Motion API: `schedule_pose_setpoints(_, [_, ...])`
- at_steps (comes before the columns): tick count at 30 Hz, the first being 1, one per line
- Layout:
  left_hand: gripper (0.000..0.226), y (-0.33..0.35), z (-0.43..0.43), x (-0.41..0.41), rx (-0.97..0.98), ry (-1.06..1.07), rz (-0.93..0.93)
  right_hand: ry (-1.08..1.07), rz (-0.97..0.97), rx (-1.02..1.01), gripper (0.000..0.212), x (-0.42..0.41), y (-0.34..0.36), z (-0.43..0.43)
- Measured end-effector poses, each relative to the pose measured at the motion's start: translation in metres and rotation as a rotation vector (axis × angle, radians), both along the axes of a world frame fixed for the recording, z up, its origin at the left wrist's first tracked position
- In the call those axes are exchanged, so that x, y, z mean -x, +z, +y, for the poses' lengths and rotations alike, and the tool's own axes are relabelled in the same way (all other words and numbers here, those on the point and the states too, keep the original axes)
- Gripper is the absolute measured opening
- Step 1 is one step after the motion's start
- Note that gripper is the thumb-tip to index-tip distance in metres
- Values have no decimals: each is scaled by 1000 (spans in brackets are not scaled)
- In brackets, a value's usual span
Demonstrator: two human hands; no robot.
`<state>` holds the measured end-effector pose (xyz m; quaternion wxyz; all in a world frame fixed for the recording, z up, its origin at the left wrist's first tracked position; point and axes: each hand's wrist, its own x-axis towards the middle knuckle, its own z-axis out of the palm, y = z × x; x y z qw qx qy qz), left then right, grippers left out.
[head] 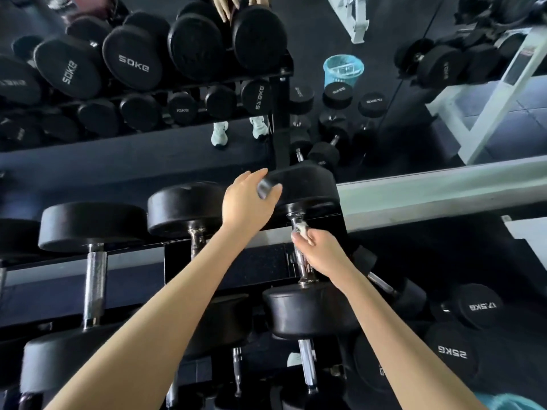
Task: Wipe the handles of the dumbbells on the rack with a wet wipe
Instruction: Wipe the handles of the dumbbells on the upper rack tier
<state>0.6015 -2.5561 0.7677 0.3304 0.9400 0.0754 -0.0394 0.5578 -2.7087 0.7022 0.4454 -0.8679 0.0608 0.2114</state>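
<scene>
On the top row of the rack [133, 258] lies a black dumbbell [307, 309] with a chrome handle [297, 218], the one farthest right. My right hand [324, 254] pinches a white wet wipe [302, 229] against the upper part of that handle. My left hand [247, 201] grips the edge of the same dumbbell's far head [310, 184], fingers over the top and thumb below. The lower stretch of the handle is hidden behind my right hand.
Two more dumbbells [94, 279] [196, 238] lie to the left on the same row. Lower rows hold smaller dumbbells [453, 350]. A mirror ahead reflects the rack [133, 66] and a blue bin [343, 69]. A white frame [479, 113] stands at the right.
</scene>
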Motion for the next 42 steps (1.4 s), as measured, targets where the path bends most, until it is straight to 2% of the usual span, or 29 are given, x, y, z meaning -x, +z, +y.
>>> schedule_pose_setpoints(2, [58, -2, -3, -7, -13, -22, 74, -169, 114, -242, 48, -1, -7, -3])
schedule_pose_setpoints(4, [61, -5, -5, -15, -10, -45, 127, -388, 148, -393, 32, -8, -18, -10])
schedule_pose_setpoints(6, [61, -5, -9, -21, 52, -61, 175, -478, 208, -469, 6, -15, -28, -11])
schedule_pose_setpoints(7, [62, -5, -11, -23, 100, -56, 195, -503, 256, -516, 12, -19, -31, -10])
schedule_pose_setpoints(9, [67, -3, -15, -26, 141, -42, 210, -530, 338, -554, 32, -22, -37, -6])
schedule_pose_setpoints(11, [70, -1, -17, -28, 117, -41, 206, -476, 342, -501, 37, -22, -37, -5])
schedule_pose_setpoints(13, [70, -3, -17, -31, 112, -37, 196, -393, 307, -470, 31, -24, -37, -8])
schedule_pose_setpoints(16, [66, -8, -12, -37, 213, -9, 235, -333, 272, -517, 26, -27, -41, -14])
schedule_pose_setpoints(18, [64, -10, -11, -40, 291, -19, 294, -370, 323, -610, 22, -30, -46, -16])
schedule_pose_setpoints(22, [55, -21, -9, -43, 305, -48, 371, -489, 505, -829, 13, -45, -53, -16])
schedule_pose_setpoints(26, [47, -27, -11, -45, 311, -22, 355, -556, 507, -911, 9, -53, -50, -13])
schedule_pose_setpoints(28, [45, -29, -12, -45, 318, -11, 326, -566, 439, -861, 8, -51, -49, -9])
schedule_pose_setpoints(30, [43, -31, -12, -45, 339, -8, 306, -569, 314, -689, 14, -50, -48, -4])
schedule_pose_setpoints(33, [41, -33, -12, -45, 364, -6, 292, -385, -37, -164, 29, -51, -50, 8])
schedule_pose_setpoints(35, [40, -34, -13, -45, 371, -3, 282, -285, -163, 97, 41, -48, -46, 17])
schedule_pose_setpoints(38, [39, -32, -13, -44, 393, -9, 282, -280, -171, 163, 45, -44, -40, 22])
schedule_pose_setpoints(42, [42, -28, -13, -42, 405, -26, 302, -209, -34, 75, 42, -35, -40, 8])
